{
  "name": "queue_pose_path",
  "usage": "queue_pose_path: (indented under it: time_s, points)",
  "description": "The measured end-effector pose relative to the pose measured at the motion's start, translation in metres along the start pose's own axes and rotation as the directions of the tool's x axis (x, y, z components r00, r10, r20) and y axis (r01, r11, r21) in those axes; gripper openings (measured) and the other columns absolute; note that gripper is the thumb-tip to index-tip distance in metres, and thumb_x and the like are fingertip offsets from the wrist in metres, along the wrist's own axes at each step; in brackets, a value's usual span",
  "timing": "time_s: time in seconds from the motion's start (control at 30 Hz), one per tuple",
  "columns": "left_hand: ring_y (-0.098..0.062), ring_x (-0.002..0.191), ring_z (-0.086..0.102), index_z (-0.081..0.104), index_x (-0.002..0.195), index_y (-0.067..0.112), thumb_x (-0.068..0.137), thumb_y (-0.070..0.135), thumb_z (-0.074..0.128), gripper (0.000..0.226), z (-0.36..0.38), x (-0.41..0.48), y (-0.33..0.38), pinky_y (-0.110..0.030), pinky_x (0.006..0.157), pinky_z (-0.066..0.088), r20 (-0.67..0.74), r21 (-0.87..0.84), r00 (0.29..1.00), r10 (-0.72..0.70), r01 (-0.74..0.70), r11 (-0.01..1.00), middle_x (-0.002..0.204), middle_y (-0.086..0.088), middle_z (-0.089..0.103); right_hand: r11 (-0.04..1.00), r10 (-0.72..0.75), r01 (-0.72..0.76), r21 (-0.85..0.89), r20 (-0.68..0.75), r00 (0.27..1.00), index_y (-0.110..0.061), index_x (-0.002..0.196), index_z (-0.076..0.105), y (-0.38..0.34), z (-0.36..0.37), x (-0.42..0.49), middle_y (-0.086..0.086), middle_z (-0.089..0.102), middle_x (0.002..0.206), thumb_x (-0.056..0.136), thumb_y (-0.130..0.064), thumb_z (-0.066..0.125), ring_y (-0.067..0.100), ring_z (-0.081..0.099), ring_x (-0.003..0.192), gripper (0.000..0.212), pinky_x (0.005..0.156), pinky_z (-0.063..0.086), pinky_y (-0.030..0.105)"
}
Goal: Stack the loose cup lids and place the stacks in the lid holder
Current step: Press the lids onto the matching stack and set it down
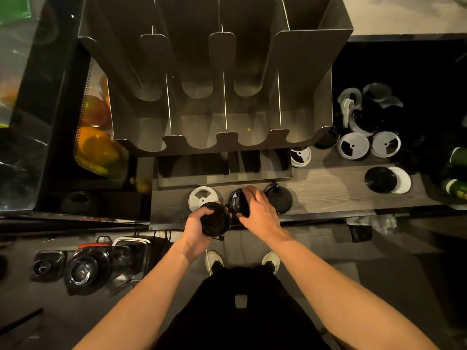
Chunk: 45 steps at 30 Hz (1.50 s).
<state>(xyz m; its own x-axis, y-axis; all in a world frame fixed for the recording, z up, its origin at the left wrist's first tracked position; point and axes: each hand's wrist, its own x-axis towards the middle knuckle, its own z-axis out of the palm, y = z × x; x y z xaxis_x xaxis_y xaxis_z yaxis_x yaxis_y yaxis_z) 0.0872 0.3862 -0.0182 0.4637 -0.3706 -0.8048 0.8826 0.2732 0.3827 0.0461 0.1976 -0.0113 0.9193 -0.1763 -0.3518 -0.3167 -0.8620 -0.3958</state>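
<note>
Both bare forearms are extended forward from the bottom of the view and are brought close together over the near edge of the wood-grain counter (328,195). The left grip (195,224) is turned with the palm inward and the wrist slightly bent. Its thumb and fingers are curled around a short stack of black lids (216,221), which is held at the counter's front edge. The right grip (261,213) is held palm down with the fingers arched, and a single black lid (237,201) is pinched at its rim between thumb and fingertips. Whether this lid is lifted off the surface cannot be told. A white lid (203,198) is seen lying flat just to the left of it, and another black lid (279,200) lies just to the right, partly hidden by the right fingers. The metal lid holder (298,72) is set behind them, with its divided slots seen from above. A heap of loose lids (366,107) is piled at the far right of the counter, well apart from both grips.
</note>
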Motion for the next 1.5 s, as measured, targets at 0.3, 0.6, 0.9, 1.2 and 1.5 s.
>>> queue_pose_path:
  time_s: [0.3,0.6,0.9,1.2,1.5]
  points:
    - [-0.035,0.12,0.061,0.059,0.13,0.002,0.091,0.02,0.052,0.043,-0.001,-0.002,0.002,-0.048,0.112,0.039,-0.014,0.024,1.0,-0.013,0.014,1.0,0.13,-0.025,0.064,1.0,0.029,-0.029,-0.001,0.035,0.999,-0.02,0.151,0.036,-0.002,-0.002,0.009,0.005,0.035,0.152,0.088,-0.04,0.071,0.026,0.035,0.14,0.075,0.109,0.04,0.039]
    - [-0.034,0.127,0.058,0.055,0.136,0.001,0.089,0.021,0.057,0.051,0.004,-0.014,0.017,-0.049,0.116,0.036,-0.009,0.001,1.0,0.001,-0.001,1.0,0.13,-0.022,0.066,0.988,-0.043,0.037,-0.147,-0.038,0.998,-0.021,0.154,0.034,-0.009,0.006,0.011,0.008,0.034,0.155,0.091,-0.049,0.065,0.027,0.033,0.142,0.076,0.116,0.03,0.04]
    - [-0.033,0.11,0.064,0.063,0.124,0.006,0.096,0.027,0.056,0.036,0.006,-0.02,0.028,-0.044,0.1,0.05,-0.049,-0.051,0.998,0.034,-0.037,0.998,0.117,-0.022,0.07,0.953,-0.222,0.255,0.165,-0.197,0.955,-0.021,0.133,0.056,-0.044,-0.017,-0.007,-0.004,0.05,0.132,0.096,-0.04,0.057,0.015,0.047,0.122,0.042,0.102,0.045,0.039]
    - [-0.034,0.124,0.057,0.056,0.132,0.01,0.102,0.054,0.039,0.056,0.002,-0.024,0.041,-0.044,0.099,0.046,0.042,-0.123,0.997,0.065,-0.06,0.991,0.131,-0.021,0.063,0.846,-0.118,0.016,0.533,0.158,0.98,-0.031,0.133,0.056,-0.074,-0.01,-0.006,-0.008,0.062,0.13,0.093,-0.04,0.067,0.012,0.056,0.122,0.042,0.104,0.046,0.034]
    - [-0.02,0.101,0.07,0.06,0.122,0.016,0.093,0.031,0.064,0.032,-0.005,-0.026,0.042,-0.031,0.081,0.051,0.003,0.115,0.994,0.113,-0.113,0.987,0.114,-0.01,0.074,0.676,0.047,-0.126,0.726,0.129,0.991,-0.037,0.123,0.061,-0.075,-0.031,0.017,-0.008,0.066,0.122,0.096,-0.039,0.055,0.013,0.059,0.117,0.027,0.105,0.048,0.046]
